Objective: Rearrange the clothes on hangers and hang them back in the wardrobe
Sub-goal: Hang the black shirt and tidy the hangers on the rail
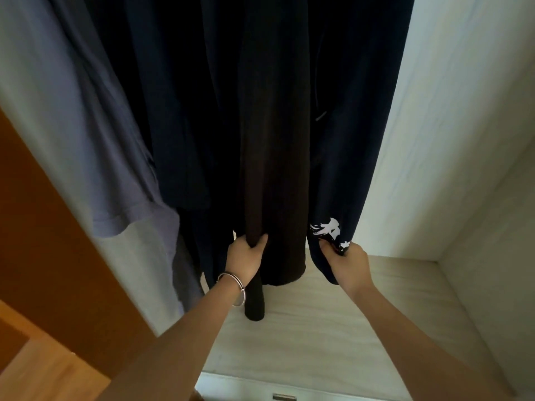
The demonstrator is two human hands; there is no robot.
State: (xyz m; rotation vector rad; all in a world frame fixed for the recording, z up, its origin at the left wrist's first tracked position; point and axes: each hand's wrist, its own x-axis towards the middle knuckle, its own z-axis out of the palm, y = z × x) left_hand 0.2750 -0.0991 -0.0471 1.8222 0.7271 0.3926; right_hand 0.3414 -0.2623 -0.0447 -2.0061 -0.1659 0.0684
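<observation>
Several dark garments hang inside the wardrobe. My left hand (246, 257), with a metal bangle on the wrist, grips a fold near the bottom of a long black-brown garment (272, 146). My right hand (346, 263) pinches the lower hem of a navy garment (359, 111) with a white print (328, 230). A lilac-grey T-shirt (86, 134) hangs at the far left, and a navy shirt (173, 111) hangs between it and the black garment. The hangers and rail are out of view above.
The pale wooden wardrobe floor (318, 322) lies below the hems. A white side wall (463, 125) closes the right side. An orange-brown wardrobe door (43, 241) stands open at the left. A drawer front with a metal handle (283, 396) shows at the bottom edge.
</observation>
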